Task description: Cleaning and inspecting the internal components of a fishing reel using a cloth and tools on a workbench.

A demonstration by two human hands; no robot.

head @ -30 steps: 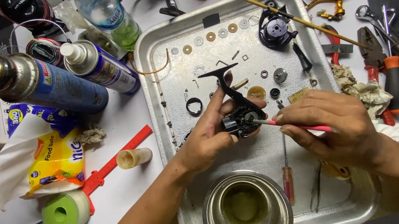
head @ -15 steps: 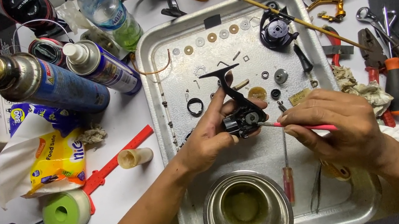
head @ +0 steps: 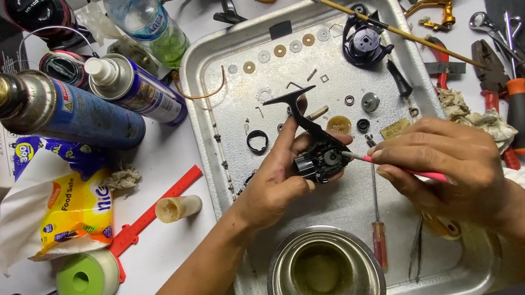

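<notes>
Black against the bare metal, the reel body point(head: 317, 157) sits pinched in your left hand point(head: 275, 184), thumb and fingers closed round it, its bent arm pointing up and away toward the far side of the tray point(head: 227, 104). Your right hand point(head: 444, 164) pinches a pink brush point(head: 395, 167) like a pen, and the tip now touches the right side of the body.

Head view, against the two earlier pictures: very little has moved. A second ago the brush tip was already at that same spot, and your left hand held the body in the same tilt over the middle of the tray. The brush seems to have edged only slightly inward, so I judge that you are working at one spot on the body rather than moving on to another part.

Both hands meet over the tray's centre, the body between them. Just nearer you stands a steel bowl point(head: 325, 278), and a red-handled screwdriver point(head: 377, 220) lies under your right hand. Washers point(head: 280, 50) line the far edge, well apart.
</notes>
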